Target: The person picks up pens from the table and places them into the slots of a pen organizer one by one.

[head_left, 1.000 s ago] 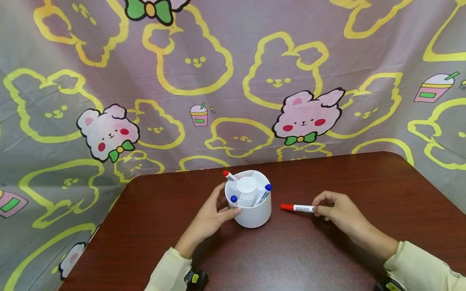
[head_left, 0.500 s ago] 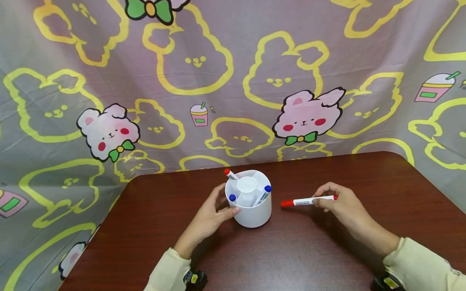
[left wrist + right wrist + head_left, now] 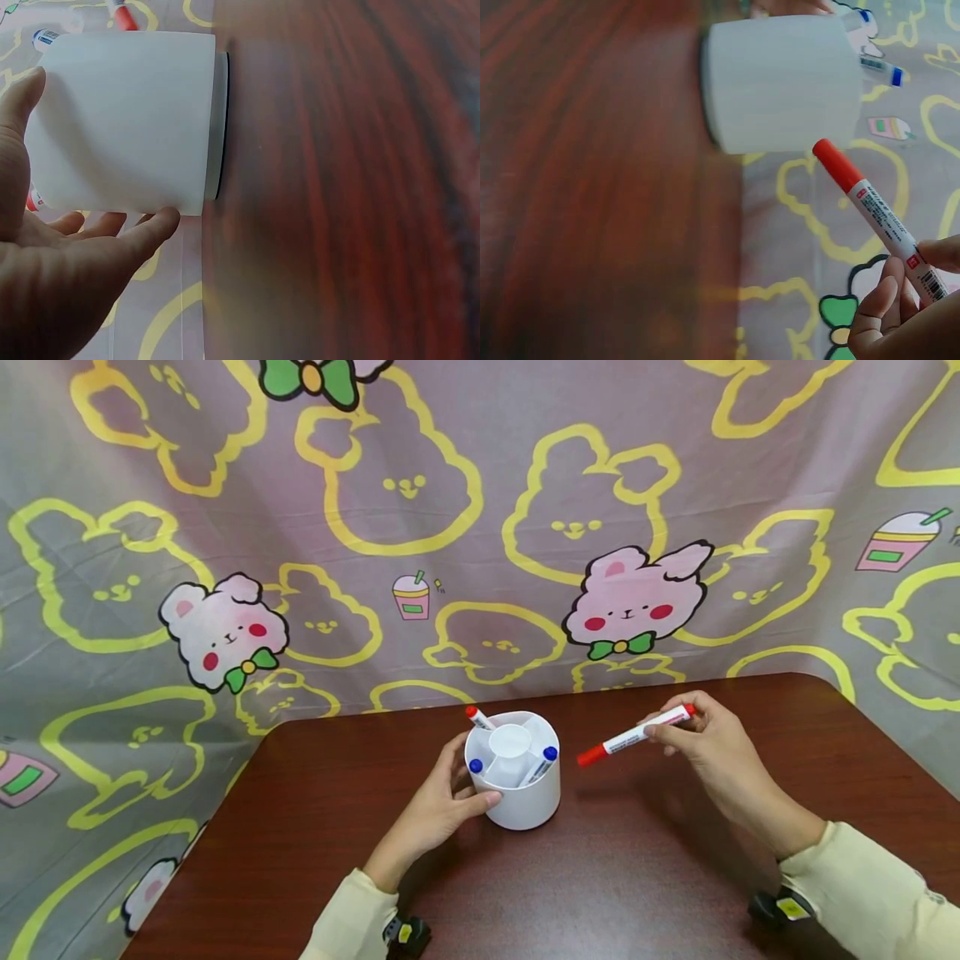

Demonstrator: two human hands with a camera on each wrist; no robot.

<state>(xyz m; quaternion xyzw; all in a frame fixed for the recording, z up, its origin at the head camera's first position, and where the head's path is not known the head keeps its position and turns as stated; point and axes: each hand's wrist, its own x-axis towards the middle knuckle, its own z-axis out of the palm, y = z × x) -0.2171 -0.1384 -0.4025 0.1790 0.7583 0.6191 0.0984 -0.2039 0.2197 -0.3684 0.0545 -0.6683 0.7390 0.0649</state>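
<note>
A round white pen holder [image 3: 522, 807] with divided compartments stands on the dark wooden table. My left hand [image 3: 427, 818] grips it from the left side, thumb across its front and fingers round the back. Inside lean a red-tipped marker [image 3: 477, 717] at the back left, a blue-tipped marker [image 3: 476, 766] at the front left and another blue-tipped marker [image 3: 542, 762] at the right. To the right of the holder, my right hand [image 3: 716, 747] pinches a white marker with a red cap [image 3: 630, 739] above the table. Its capped end points left and down, towards the holder.
The dark red-brown table [image 3: 600, 885] reaches back to a grey cloth [image 3: 480, 527] printed with yellow outlines and cartoon animals. A black strap with a yellow mark [image 3: 783, 907] hangs at the right sleeve.
The right hand has lifted the red-capped marker off the table and tilted it, cap end lower. More of its back end shows now. The left hand and pen holder have stayed nearly still.
</note>
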